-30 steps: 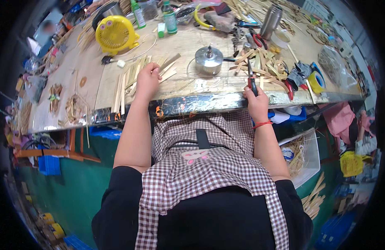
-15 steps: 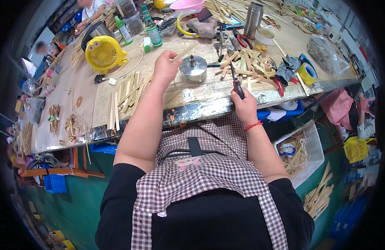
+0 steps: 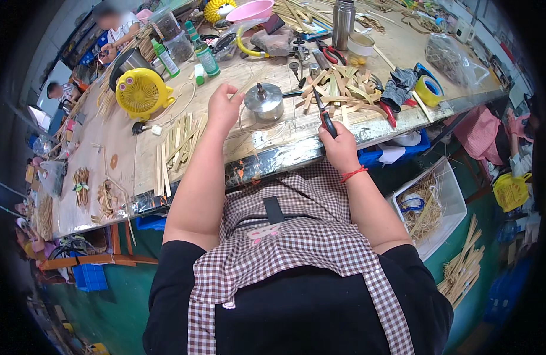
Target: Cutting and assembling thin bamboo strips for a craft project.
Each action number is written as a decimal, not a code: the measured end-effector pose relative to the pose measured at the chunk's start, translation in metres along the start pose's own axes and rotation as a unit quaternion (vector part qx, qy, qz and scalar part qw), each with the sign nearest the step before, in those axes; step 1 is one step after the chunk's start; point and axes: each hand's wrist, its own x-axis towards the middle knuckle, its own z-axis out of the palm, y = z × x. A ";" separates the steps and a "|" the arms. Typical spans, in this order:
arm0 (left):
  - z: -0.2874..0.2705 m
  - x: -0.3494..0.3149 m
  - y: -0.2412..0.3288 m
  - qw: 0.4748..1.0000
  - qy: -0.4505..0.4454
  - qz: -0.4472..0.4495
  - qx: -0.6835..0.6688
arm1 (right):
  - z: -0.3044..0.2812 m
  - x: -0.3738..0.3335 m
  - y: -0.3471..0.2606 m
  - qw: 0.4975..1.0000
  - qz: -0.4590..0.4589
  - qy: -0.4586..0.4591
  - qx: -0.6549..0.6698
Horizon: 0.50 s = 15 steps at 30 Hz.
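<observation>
My left hand is closed, pinching a thin, pale bamboo-like strip over the table. Just right of it stands a round metal spirit lamp with a dark wick holder on top; I cannot make out any flame. My right hand grips a slim long-nosed tool by its black and red handle, the tip pointing away from me. Whether it is pliers or tweezers is unclear. Beyond that tip lies a loose heap of short flat strips. More narrow strips lie left of my left forearm.
A yellow fan, green bottles and a steel flask stand farther back. Yellow tape and grey gloves lie right. A white bin of scraps sits below. Other people are at the far left.
The whole view has shifted slightly, with the table items lower on the left. My left hand has come a little nearer to me beside the lamp. Both hands keep their hold.
</observation>
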 end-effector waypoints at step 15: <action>0.006 0.001 -0.018 0.999 0.032 -0.043 0.004 | 0.002 -0.001 0.001 1.000 -0.010 0.001 0.000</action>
